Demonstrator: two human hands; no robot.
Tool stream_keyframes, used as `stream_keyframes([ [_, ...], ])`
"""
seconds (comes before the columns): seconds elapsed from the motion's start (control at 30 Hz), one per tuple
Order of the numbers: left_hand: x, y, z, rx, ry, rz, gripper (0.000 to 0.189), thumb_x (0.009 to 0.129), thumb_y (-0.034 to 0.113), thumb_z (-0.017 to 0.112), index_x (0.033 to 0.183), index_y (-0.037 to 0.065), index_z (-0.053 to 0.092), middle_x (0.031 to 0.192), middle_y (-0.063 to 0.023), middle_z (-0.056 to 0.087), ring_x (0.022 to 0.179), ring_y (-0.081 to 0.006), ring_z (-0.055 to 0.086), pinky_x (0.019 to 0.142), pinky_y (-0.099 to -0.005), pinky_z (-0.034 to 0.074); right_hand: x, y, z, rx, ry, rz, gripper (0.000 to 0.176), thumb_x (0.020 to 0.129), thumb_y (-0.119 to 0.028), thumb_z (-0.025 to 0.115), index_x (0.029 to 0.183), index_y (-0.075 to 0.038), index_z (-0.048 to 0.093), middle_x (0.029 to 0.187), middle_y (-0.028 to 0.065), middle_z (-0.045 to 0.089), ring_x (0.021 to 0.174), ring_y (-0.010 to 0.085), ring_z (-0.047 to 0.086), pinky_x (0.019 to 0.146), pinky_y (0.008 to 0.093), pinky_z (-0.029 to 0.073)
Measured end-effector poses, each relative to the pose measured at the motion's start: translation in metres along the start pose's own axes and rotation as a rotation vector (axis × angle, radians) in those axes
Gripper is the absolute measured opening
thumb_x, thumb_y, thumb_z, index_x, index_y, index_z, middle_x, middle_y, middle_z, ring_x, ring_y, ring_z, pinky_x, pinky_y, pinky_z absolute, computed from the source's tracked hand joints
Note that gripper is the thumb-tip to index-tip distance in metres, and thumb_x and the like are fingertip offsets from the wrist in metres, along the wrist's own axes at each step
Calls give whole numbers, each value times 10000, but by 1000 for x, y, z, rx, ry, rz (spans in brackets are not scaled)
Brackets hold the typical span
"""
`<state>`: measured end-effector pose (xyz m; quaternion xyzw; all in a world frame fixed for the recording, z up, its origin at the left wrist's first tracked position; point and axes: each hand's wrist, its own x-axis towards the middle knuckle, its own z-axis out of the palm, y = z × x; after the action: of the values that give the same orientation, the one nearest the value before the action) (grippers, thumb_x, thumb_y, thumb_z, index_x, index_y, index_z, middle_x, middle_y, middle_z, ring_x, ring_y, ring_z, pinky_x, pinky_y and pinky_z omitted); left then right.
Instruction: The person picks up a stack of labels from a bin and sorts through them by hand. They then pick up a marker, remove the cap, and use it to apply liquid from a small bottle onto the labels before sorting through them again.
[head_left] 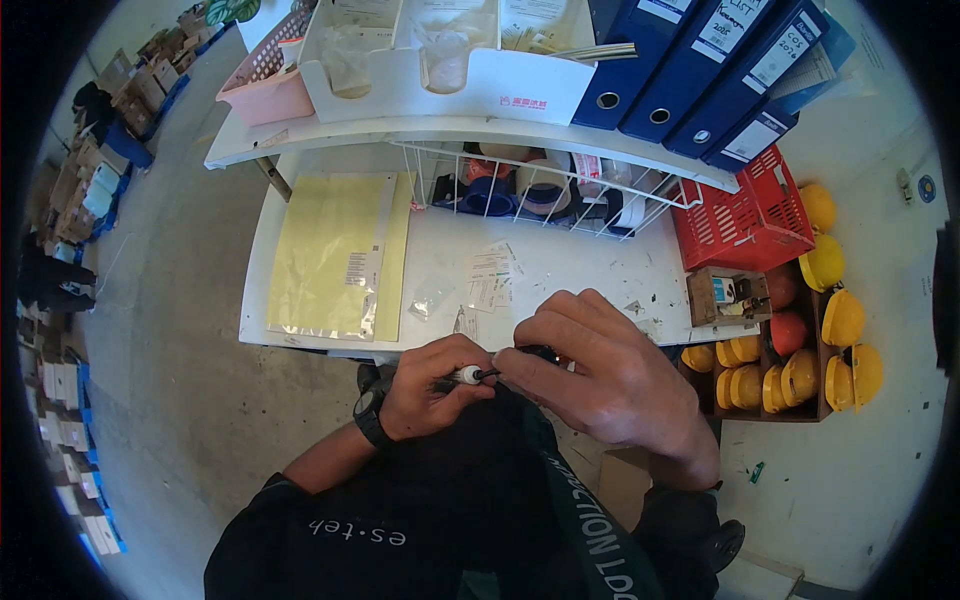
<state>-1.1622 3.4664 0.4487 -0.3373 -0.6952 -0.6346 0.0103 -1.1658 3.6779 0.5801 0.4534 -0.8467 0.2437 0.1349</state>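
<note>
Just in front of my chest, my left hand (430, 385), with a watch (369, 415) on its wrist, is closed around a slim pen-like item (466, 375). Its white collar and thin dark tip point toward my other hand; most of its body is hidden in my fingers. My right hand (600, 375) is closed too, its fingertips pinching a small dark piece (543, 353) close to that tip. What this piece is cannot be made out. Beyond my hands, a small clear plastic bag (430, 300) and printed paper slips (491, 277) lie on the white table (570, 270).
A yellow plastic-wrapped sheet pack (325, 255) lies at the table's left. Behind stands a white wire basket (540, 190) under a shelf (400, 127) with blue binders (655, 70). At right are a red crate (740, 215), a small wooden box (729, 296) and yellow helmets (843, 318).
</note>
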Motion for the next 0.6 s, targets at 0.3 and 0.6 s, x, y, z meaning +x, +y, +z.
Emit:
stream_keyframes([
  [0.3, 1, 1, 0, -9, 3, 7, 189, 832, 55, 750, 977, -13, 649, 891, -113, 661, 803, -212, 657, 714, -300, 511, 0, 1, 0, 8, 11, 13, 313, 651, -73, 780, 949, -40, 688, 874, 73, 588, 771, 227, 589, 643, 343, 459],
  [0.6, -3, -6, -4, -8, 73, -10, 165, 848, 102, 750, 931, 1, 649, 874, -95, 660, 803, -214, 650, 731, -309, 503, -43, 31, 43, 453, 304, 390, 282, 788, -30, 774, 1059, -41, 693, 993, 83, 592, 855, 183, 604, 757, 274, 490],
])
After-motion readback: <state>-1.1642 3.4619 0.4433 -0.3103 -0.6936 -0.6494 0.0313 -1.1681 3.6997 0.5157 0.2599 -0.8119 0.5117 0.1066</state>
